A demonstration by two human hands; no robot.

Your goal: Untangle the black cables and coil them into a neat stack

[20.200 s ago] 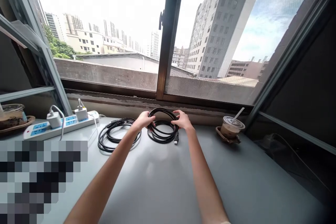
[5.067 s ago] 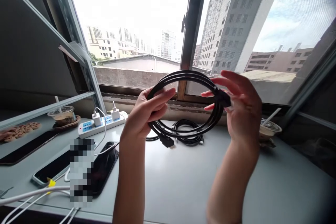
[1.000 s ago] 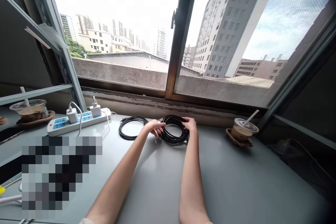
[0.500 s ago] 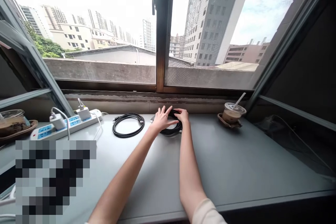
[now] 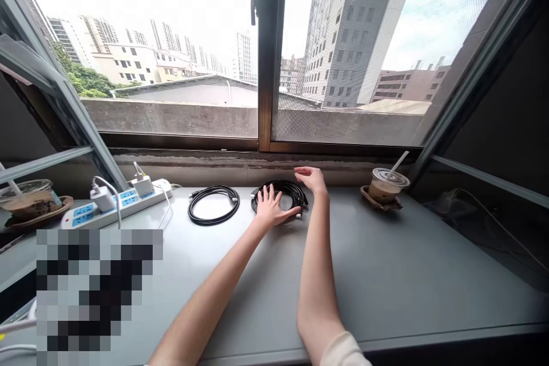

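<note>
My left hand (image 5: 271, 210) is resting flat, fingers spread, on 1 coiled black cable (image 5: 286, 193) — right hand (image 5: 312, 178) hovering open, gripping nothing; a 2nd coil (image 5: 213, 212) is lying beside it on the counter (image 5: 386, 263).

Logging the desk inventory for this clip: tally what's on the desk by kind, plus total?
Black cable coils: 2 (one under the left hand at, one lying apart at; right hand hovers open at the far edge of the first)
Iced drink cups: 2 ()
Power strips: 1
Chargers plugged into the strip: 2 ()
Total: 7
</note>
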